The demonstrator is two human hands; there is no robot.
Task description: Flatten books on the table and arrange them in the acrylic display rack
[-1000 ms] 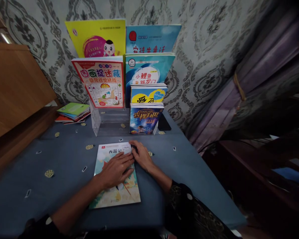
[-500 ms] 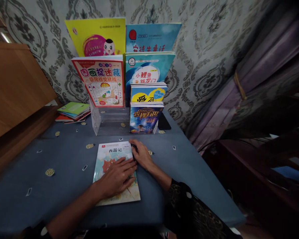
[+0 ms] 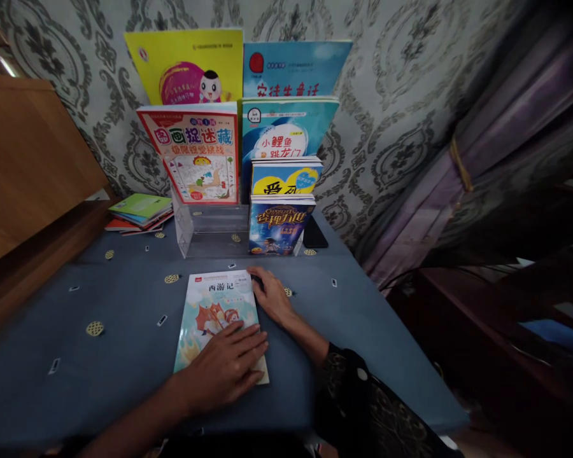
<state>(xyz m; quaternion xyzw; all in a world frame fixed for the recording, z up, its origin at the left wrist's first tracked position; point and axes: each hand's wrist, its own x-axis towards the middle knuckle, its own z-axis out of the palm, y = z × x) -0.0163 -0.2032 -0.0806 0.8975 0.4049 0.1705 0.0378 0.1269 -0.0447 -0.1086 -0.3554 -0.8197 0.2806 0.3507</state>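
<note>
A thin paperback book (image 3: 205,305) lies face up on the table, its cover white at the top with an illustration below. My left hand (image 3: 232,356) rests flat over the cover's lower right part, palm down with fingers stretched, hiding some of the picture. At the book's upper right corner is my right hand (image 3: 272,296), its fingers curved around the corner and side edge. What its fingertips do beneath the edge is hidden.
Beyond the book stands a clear acrylic rack (image 3: 210,245) with several upright children's books, among them a red-bordered one (image 3: 203,159) and a dark blue one (image 3: 277,229). A small book stack (image 3: 141,213) lies at left. A black phone (image 3: 315,234) is behind the rack's right side.
My left hand has slid down and slightly right over the cover, uncovering more of the illustration. My right hand stays at the upper right corner.
</note>
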